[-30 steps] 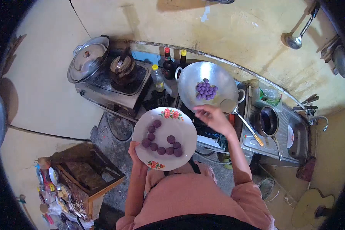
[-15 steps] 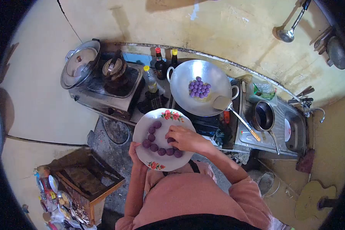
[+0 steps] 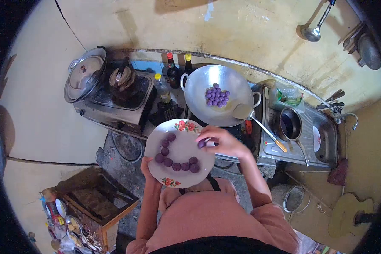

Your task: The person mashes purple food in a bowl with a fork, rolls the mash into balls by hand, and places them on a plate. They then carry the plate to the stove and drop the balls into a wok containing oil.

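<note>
My left hand (image 3: pixel 146 170) grips the left rim of a white plate (image 3: pixel 154 146) with red flower prints. Several purple dough balls (image 3: pixel 176 166) lie on it in a curved row. Pinched between the fingers of my right hand (image 3: pixel 220 142) is one purple dough ball (image 3: pixel 201 144), above the plate's right side. Beyond the plate stands a wide metal wok (image 3: pixel 199 108), with a cluster of purple balls (image 3: pixel 217 95) in a little yellowish oil at its bottom. A spatula (image 3: pixel 264 127) rests in the wok, its handle sticking out to the right.
Left of the wok are several bottles (image 3: pixel 162 88) and a stove (image 3: pixel 118 108) with a small pot (image 3: pixel 122 79) and a lidded pot (image 3: pixel 85 76). To the right, a saucepan (image 3: pixel 290 124) sits beside the sink (image 3: pixel 326 148). A wooden crate-like stand (image 3: pixel 93 199) is at lower left.
My right hand has lifted a purple ball off the plate and moved right and slightly up toward the wok. My left hand still holds the plate; the view has shifted slightly.
</note>
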`<act>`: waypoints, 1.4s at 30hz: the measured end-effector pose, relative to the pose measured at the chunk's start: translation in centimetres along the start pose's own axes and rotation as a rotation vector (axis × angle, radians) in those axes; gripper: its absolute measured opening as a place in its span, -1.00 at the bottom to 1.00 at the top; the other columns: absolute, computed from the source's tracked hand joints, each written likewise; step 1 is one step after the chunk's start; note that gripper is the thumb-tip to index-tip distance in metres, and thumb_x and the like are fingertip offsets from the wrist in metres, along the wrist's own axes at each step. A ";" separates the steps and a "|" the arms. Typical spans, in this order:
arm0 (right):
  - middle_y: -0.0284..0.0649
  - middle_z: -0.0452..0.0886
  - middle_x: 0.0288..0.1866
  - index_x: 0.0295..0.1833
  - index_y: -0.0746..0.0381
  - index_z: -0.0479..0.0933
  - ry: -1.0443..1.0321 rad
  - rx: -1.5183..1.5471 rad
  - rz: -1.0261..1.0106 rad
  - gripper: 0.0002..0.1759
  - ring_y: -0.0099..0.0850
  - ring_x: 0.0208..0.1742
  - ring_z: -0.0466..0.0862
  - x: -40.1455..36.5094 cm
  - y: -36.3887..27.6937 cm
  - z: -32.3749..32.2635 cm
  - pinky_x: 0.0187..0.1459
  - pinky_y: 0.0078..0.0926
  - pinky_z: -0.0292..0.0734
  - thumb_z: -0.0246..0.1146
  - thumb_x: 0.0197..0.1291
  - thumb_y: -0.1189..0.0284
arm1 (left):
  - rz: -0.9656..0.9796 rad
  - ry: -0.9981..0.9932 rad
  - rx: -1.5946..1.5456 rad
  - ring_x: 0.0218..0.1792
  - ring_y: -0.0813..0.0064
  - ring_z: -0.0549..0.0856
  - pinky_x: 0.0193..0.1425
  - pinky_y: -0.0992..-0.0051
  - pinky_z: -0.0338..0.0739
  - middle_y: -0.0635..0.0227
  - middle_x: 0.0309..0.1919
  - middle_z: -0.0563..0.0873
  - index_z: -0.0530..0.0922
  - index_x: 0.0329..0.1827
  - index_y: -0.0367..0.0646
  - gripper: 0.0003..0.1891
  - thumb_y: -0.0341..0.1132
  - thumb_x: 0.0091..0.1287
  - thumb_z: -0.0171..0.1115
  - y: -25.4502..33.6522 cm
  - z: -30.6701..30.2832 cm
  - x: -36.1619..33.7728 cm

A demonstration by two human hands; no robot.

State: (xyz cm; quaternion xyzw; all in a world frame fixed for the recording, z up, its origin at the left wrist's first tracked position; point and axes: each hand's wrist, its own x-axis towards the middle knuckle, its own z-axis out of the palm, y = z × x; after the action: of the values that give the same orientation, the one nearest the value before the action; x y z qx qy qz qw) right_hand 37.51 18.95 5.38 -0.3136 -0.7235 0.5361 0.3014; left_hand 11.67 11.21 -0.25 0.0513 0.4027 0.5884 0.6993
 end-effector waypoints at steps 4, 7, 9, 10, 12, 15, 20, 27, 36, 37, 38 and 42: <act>-0.31 0.59 -0.18 -0.08 0.26 0.55 0.281 0.208 0.329 -0.67 -0.52 -0.22 0.59 -1.4 0.6 -4.2 -0.08 -0.59 0.49 0.27 -0.04 0.66 | 0.009 0.002 0.013 -0.02 0.16 0.51 0.06 0.20 0.43 0.12 -0.01 0.50 0.33 0.14 -0.23 -0.36 -0.11 -0.06 0.00 0.4 0.1 -0.2; -0.25 0.63 -0.31 -0.09 0.27 0.55 0.389 -0.223 0.395 -0.67 -0.48 -0.30 0.61 -2.0 7.5 -6.9 -0.17 -0.55 0.51 0.31 -0.07 0.55 | 0.043 0.020 0.018 -0.03 0.17 0.52 0.05 0.22 0.44 0.12 -0.02 0.50 0.34 0.13 -0.23 -0.38 -0.11 -0.04 -0.01 0.4 0.5 -0.4; -0.17 0.63 -0.35 -0.10 0.28 0.55 0.378 -0.537 0.456 -0.65 -0.41 -0.33 0.64 -1.9 11.4 -7.7 -0.21 -0.51 0.51 0.33 -0.10 0.49 | 0.034 -0.016 0.016 -0.05 0.17 0.52 0.04 0.23 0.45 0.13 -0.04 0.51 0.35 0.11 -0.23 -0.40 -0.11 -0.02 -0.01 0.5 0.9 -0.7; -0.17 0.63 -0.35 -0.10 0.28 0.55 0.384 -0.544 0.471 -0.64 -0.43 -0.34 0.63 -1.6 12.0 -7.7 -0.23 -0.51 0.50 0.33 -0.10 0.47 | 0.031 -0.033 0.016 -0.05 0.18 0.53 0.03 0.24 0.46 0.13 -0.05 0.52 0.36 0.11 -0.23 -0.41 -0.11 -0.01 -0.02 0.6 1.0 -0.8; -0.17 0.64 -0.34 -0.08 0.28 0.55 0.389 -0.559 0.498 -0.62 -0.48 -0.36 0.61 -1.1 13.2 -7.7 -0.26 -0.53 0.50 0.34 -0.10 0.43 | 0.028 -0.001 0.020 -0.07 0.19 0.53 0.02 0.25 0.46 0.14 -0.07 0.52 0.36 0.10 -0.22 -0.43 -0.11 0.00 -0.02 0.5 0.9 -0.6; -0.18 0.63 -0.36 -0.08 0.26 0.55 0.498 -0.566 0.323 -0.67 -0.47 -0.39 0.59 0.0 12.4 -7.3 -0.30 -0.53 0.49 0.30 -0.04 0.44 | 0.032 0.021 0.010 -0.09 0.20 0.54 0.01 0.25 0.46 0.15 -0.09 0.53 0.37 0.08 -0.22 -0.45 -0.11 0.02 -0.04 -0.2 -0.9 0.3; -0.16 0.63 -0.28 -0.10 0.25 0.55 0.428 -0.421 0.221 -0.74 -0.44 -0.31 0.61 1.4 2.8 -4.6 -0.24 -0.53 0.49 0.23 0.04 0.51 | 0.025 0.001 -0.007 -0.11 0.21 0.54 0.00 0.25 0.46 0.17 -0.11 0.53 0.37 0.08 -0.22 -0.45 -0.11 0.02 -0.03 0.4 1.2 -0.6; -0.17 0.42 0.08 0.07 0.24 0.41 -0.360 -0.385 -0.065 -0.48 -0.21 0.16 0.39 0.4 -2.9 0.8 0.19 -0.33 0.28 0.32 -0.04 0.34 | 0.035 0.058 0.020 -0.20 0.25 0.57 -0.10 0.29 0.49 0.19 -0.19 0.57 0.41 0.04 -0.24 -0.46 -0.11 0.01 -0.02 0.6 2.6 -0.9; -0.12 0.36 0.01 0.03 0.28 0.40 -0.293 -0.512 0.016 -0.44 -0.17 0.12 0.35 -1.0 -1.9 3.5 0.16 -0.29 0.28 0.36 -0.14 0.32 | 0.022 0.000 -0.008 -0.14 0.24 0.55 -0.02 0.26 0.47 0.18 -0.13 0.54 0.38 0.06 -0.22 -0.46 -0.12 0.01 -0.02 0.3 2.4 -0.2; -0.12 0.36 0.00 0.01 0.28 0.40 -0.259 -0.514 0.017 -0.45 -0.17 0.12 0.35 -1.1 -1.9 3.6 0.15 -0.29 0.28 0.36 -0.14 0.32 | 0.018 -0.024 -0.003 -0.10 0.23 0.54 0.01 0.25 0.46 0.18 -0.10 0.53 0.37 0.08 -0.21 -0.46 -0.12 0.03 -0.03 0.2 1.7 0.1; -0.12 0.35 -0.01 0.00 0.29 0.41 -0.270 -0.533 0.064 -0.45 -0.18 0.11 0.35 -1.1 -2.2 3.6 0.15 -0.29 0.28 0.36 -0.15 0.32 | 0.025 -0.023 0.015 -0.10 0.23 0.54 0.01 0.25 0.46 0.18 -0.11 0.53 0.37 0.07 -0.21 -0.47 -0.12 0.03 -0.03 0.1 1.1 0.4; -0.13 0.36 -0.02 -0.05 0.28 0.43 -0.299 -0.544 0.100 -0.50 -0.20 0.10 0.36 -1.1 -2.6 3.1 0.12 -0.30 0.30 0.35 -0.17 0.36 | 0.032 -0.026 0.022 -0.11 0.23 0.54 0.00 0.25 0.47 0.17 -0.12 0.54 0.39 0.05 -0.20 -0.49 -0.13 0.03 -0.04 0.2 1.6 0.2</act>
State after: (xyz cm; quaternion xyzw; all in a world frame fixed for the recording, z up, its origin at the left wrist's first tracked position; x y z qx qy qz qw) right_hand 35.51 15.68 7.07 -0.3356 -0.8604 0.3772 0.0700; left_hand 12.49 12.08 0.86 0.0729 0.3991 0.5943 0.6945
